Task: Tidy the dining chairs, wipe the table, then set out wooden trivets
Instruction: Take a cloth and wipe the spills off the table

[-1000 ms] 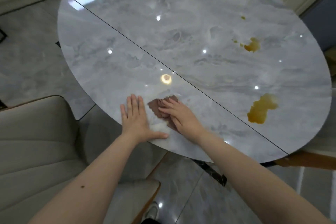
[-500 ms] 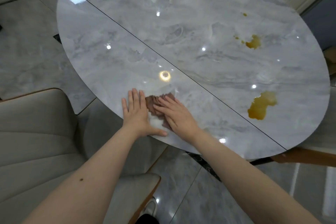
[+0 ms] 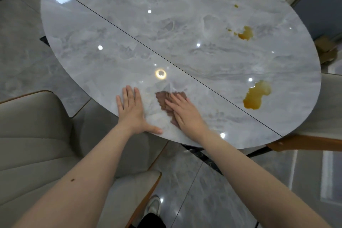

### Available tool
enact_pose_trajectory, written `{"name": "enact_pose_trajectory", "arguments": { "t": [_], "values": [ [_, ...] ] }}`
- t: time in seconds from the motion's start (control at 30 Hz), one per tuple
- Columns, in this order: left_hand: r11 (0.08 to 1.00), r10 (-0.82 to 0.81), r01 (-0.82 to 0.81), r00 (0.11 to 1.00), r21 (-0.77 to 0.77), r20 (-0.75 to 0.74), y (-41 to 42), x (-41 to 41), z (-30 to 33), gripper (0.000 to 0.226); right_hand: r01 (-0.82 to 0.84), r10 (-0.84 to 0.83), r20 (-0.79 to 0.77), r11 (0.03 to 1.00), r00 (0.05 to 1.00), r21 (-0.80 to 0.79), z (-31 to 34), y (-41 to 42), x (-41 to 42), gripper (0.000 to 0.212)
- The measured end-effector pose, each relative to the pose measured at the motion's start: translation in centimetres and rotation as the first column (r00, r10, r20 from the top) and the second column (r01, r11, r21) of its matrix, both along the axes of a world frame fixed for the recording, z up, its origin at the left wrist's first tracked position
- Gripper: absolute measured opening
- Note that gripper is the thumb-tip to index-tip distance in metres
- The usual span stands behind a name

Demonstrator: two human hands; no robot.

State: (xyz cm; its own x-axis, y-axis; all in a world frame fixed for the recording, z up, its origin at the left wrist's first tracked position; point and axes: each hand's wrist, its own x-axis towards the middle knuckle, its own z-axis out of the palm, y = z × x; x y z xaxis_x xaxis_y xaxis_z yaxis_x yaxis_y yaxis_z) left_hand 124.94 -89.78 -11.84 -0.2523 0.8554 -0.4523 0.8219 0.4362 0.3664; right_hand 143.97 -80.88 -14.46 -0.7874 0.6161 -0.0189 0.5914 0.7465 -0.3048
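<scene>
Surface: a glossy, round grey marble-patterned table surface (image 3: 185, 29), smooth and mirror-like, with ceiling lights reflected as bright dots; a thin dark seam runs diagonally across it from upper left to lower right.
Cloth: a small brown crumpled wiping cloth (image 3: 163, 101) with a wavy edge lies near the surface's near rim, on the near side of the seam.
Right hand: the right hand (image 3: 185, 112) lies palm down on the brown cloth, fingers (image 3: 173, 101) stretched flat and close together, pressing it to the surface rather than gripping it.
Left hand: the left hand (image 3: 132, 111) rests flat on the bare surface just left of the cloth, fingers straight and together, thumb spread along the rim; it has hold of nothing.
Large spill: a shiny amber-brown liquid puddle (image 3: 256, 96) with an irregular lobed outline sits beyond the seam, well to the right of the cloth.
Small spill: a smaller amber-brown stain (image 3: 246, 33) with a few droplets beside it lies farther back on the right.
Chair: a cream padded dining chair (image 3: 33, 135) with stitched ribs and a brown wooden edge stands at lower left, its seat partly under the rim.
Floor: polished grey marble-look floor tiles (image 3: 212, 190).
Writing: none legible.
</scene>
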Motion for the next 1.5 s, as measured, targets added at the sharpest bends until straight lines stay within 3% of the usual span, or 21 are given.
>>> {"name": "enact_pose_trajectory", "arguments": {
  "t": [0.07,0.13,0.23,0.37,0.53,0.7,0.83,0.97,1.03,1.1,1.17,1.23,1.4,1.5],
  "values": [
    [1.000,-0.001,0.001,1.000,0.007,0.002,-0.1,0.0,0.1,0.166,-0.101,0.103,0.033,0.994,0.994,-0.035,0.3,-1.7,3.5,0.045],
    [1.000,-0.002,0.002,1.000,-0.002,0.008,-0.1,-0.1,0.3,0.166,-0.094,0.095,0.018,0.995,0.995,-0.039,0.6,-1.6,7.3,0.050],
    [1.000,0.005,-0.005,1.000,-0.011,0.007,0.0,-0.1,0.3,0.166,0.106,-0.106,0.012,0.994,0.994,-0.025,0.6,0.5,8.5,0.045],
    [1.000,0.005,-0.005,1.000,-0.014,-0.006,0.1,-0.1,0.2,0.166,0.346,-0.349,0.036,0.935,0.936,0.080,-0.1,1.7,2.4,0.053],
    [0.995,-0.095,0.095,0.995,-0.024,-0.034,-0.4,-0.2,0.4,0.163,0.217,-0.218,0.047,0.976,0.975,0.017,-0.5,-1.9,-1.5,0.059],
    [0.981,-0.191,0.187,0.979,-0.058,-0.078,-0.9,-0.6,0.7,0.159,-0.014,0.016,0.032,0.998,0.999,-0.060,-0.3,-7.1,5.3,0.046],
    [0.982,-0.185,0.180,0.978,-0.054,-0.094,-0.9,-0.5,0.3,0.160,0.166,-0.163,0.044,0.984,0.986,-0.063,-0.2,-4.3,10.6,0.050],
    [0.982,-0.186,0.182,0.975,-0.042,-0.119,-0.9,-0.5,0.0,0.161,0.441,-0.442,0.172,0.896,0.880,0.049,-0.6,-2.3,5.6,0.054],
    [0.982,-0.187,0.183,0.975,-0.041,-0.118,-0.8,-0.6,-0.2,0.161,0.413,-0.413,0.169,0.910,0.895,0.038,-0.2,-3.2,1.5,0.061],
    [0.983,-0.182,0.178,0.979,-0.050,-0.092,-0.8,-0.8,0.0,0.159,0.286,-0.281,0.127,0.958,0.951,-0.018,0.3,-4.8,-0.5,0.065],
    [0.986,-0.162,0.160,0.986,-0.042,-0.039,-0.8,-0.9,0.2,0.154,0.200,-0.191,0.110,0.977,0.975,-0.076,0.7,-5.0,0.8,0.063],
    [0.987,-0.158,0.158,0.987,0.001,-0.009,-0.4,-0.5,0.6,0.142,0.221,-0.211,0.106,0.970,0.972,-0.098,0.8,-4.4,3.9,0.058],
    [0.947,-0.291,0.290,0.957,0.138,-0.014,2.2,4.1,0.5,0.104,0.538,-0.529,0.184,0.843,0.829,-0.002,1.0,-2.7,13.2,0.050],
    [0.913,-0.384,0.390,0.920,0.119,-0.077,4.2,7.6,0.1,0.105,0.660,-0.638,0.245,0.751,0.730,-0.013,1.2,-1.4,16.2,0.050]
  ]
}}
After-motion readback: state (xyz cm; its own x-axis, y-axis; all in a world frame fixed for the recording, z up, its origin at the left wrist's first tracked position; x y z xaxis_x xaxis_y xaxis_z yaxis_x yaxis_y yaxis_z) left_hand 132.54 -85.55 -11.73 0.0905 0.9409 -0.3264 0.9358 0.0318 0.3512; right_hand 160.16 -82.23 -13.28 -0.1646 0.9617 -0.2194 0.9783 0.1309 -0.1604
